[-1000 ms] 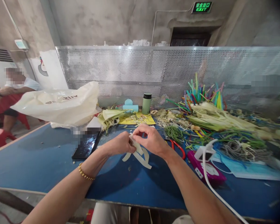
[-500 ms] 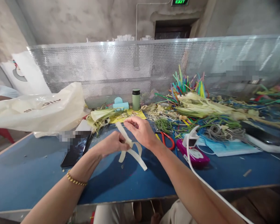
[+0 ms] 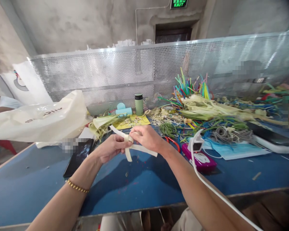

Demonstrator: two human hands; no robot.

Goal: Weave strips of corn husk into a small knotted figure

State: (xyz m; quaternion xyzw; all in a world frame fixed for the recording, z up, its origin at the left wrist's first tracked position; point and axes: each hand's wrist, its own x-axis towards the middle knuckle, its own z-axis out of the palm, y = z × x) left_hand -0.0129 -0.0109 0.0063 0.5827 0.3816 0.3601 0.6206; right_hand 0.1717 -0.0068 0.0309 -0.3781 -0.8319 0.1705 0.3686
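Observation:
Pale flat strips (image 3: 144, 150), perhaps dried husk or leaf, cross and loop over one another above the blue table (image 3: 106, 189). My left hand (image 3: 114, 147) pinches them at the crossing from the left, thumb and fingers pressed together. From the right, my right hand (image 3: 145, 136) closes its fingertips on a strip at the same crossing. Loose ends stick out to the upper left, downward and to the right under my right hand. How the strips pass under my fingertips is partly hidden.
Behind are a green bottle (image 3: 139, 106), a yellow sheet (image 3: 141, 120) and heaped husks (image 3: 204, 109). At right lie red-handled pliers or scissors (image 3: 174, 143), a magenta device (image 3: 202, 160), a white cable (image 3: 207, 184) and a face mask (image 3: 240, 150). A tablet (image 3: 78, 158) and plastic bag (image 3: 43, 118) are left.
My right hand has come down onto the crossing, and its fingers now grip a strip. The strips have turned, with one end now pointing right. My left hand has rotated and lifted slightly.

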